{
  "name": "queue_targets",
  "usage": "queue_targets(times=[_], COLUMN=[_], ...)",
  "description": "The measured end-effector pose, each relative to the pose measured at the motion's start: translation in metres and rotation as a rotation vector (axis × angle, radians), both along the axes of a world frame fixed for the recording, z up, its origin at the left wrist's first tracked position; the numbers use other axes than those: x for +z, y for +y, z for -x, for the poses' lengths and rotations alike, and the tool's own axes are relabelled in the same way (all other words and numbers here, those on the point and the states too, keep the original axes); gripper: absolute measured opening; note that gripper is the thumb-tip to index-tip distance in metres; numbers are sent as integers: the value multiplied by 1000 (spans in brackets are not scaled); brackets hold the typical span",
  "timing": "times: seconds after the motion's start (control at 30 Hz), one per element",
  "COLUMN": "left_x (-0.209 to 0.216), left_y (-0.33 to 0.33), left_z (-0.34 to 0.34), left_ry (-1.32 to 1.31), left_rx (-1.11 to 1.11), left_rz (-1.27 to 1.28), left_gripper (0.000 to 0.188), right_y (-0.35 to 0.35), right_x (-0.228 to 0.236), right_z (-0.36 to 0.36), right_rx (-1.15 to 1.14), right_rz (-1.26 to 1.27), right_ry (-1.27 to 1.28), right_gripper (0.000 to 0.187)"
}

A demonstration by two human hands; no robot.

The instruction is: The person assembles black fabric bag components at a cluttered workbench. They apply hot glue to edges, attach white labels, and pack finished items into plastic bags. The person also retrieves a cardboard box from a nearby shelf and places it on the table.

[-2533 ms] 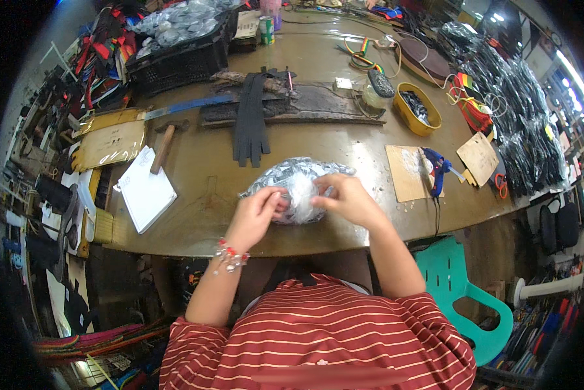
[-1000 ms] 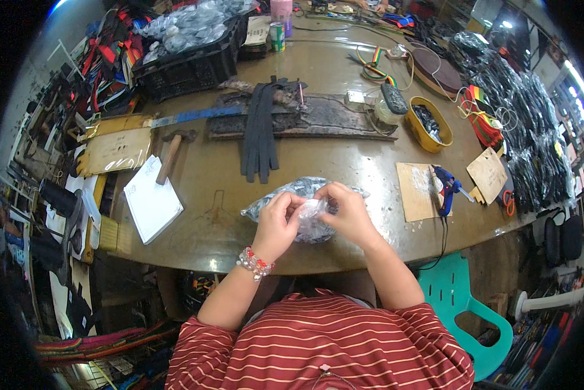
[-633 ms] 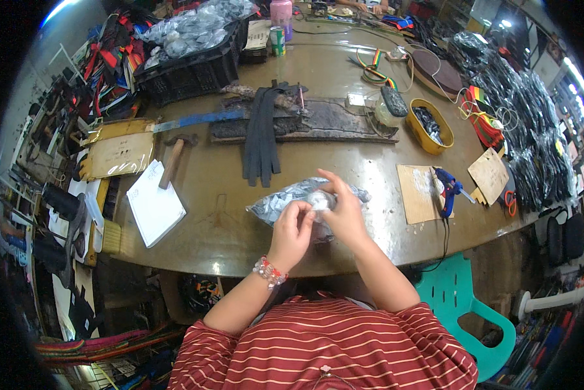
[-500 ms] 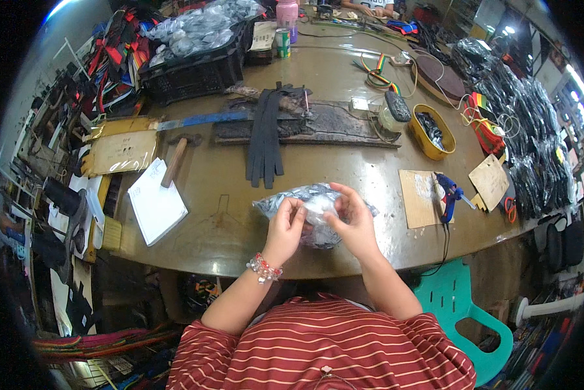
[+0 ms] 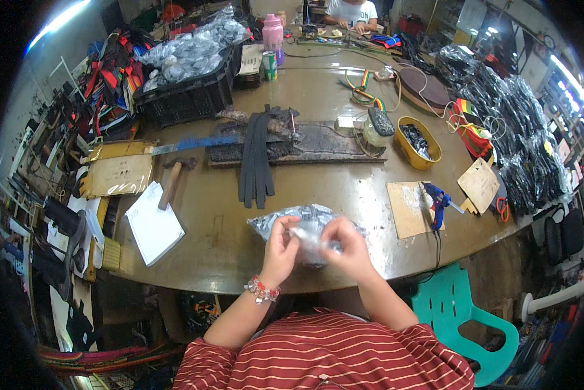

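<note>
A clear plastic bag [image 5: 308, 212] with dark pieces inside lies on the table close in front of me. My left hand [image 5: 280, 252] pinches its gathered, whitish upper edge between thumb and fingers. Just to the right, my right hand [image 5: 347, 250] is closed on the same plastic, with its fingers curled and slightly blurred. Both hands hide the near part of the bag. Beyond the bag, a bundle of black straps [image 5: 256, 162] hangs over a dark worn board [image 5: 318, 144].
A hammer [image 5: 172, 185] rests on white papers [image 5: 152, 224] at left. To the right, a blue glue gun [image 5: 439, 205] lies by cardboard [image 5: 406, 211], with a yellow oval tub [image 5: 428, 156] behind. A black crate [image 5: 181, 101] holds bagged items. Another person [image 5: 352, 13] sits at the far end.
My fingers have drawn the bag's edge together into a bunch, and the right hand has curled inward. The view has tilted up a little, showing more of the far person.
</note>
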State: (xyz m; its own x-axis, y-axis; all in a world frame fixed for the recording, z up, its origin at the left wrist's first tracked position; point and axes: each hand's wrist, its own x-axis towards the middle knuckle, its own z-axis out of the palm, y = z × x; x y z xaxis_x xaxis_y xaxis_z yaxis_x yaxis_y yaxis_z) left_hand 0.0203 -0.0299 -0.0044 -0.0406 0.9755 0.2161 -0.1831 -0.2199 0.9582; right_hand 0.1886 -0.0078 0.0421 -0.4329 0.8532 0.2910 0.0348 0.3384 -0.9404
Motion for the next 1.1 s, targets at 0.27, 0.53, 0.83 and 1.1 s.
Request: queue_targets(times=[0.27, 0.53, 0.83, 1.1], left_x=[44, 121, 119, 37], left_y=[8, 17, 17, 0], left_z=[20, 40, 83, 1], left_ry=[75, 1136, 960, -59], left_rx=[-196, -222, 1139, -140], left_rz=[303, -371, -718, -2], left_gripper=[27, 21, 19, 22], right_y=[-6, 5, 21, -7], right_x=[-7, -52, -6, 18], right_z=[-7, -11, -21, -12], right_rx=[-184, -195, -481, -208], right_rz=[-56, -255, -425, -297], right_ry=[-91, -279, -313, -313], right_gripper=[51, 21, 22, 25])
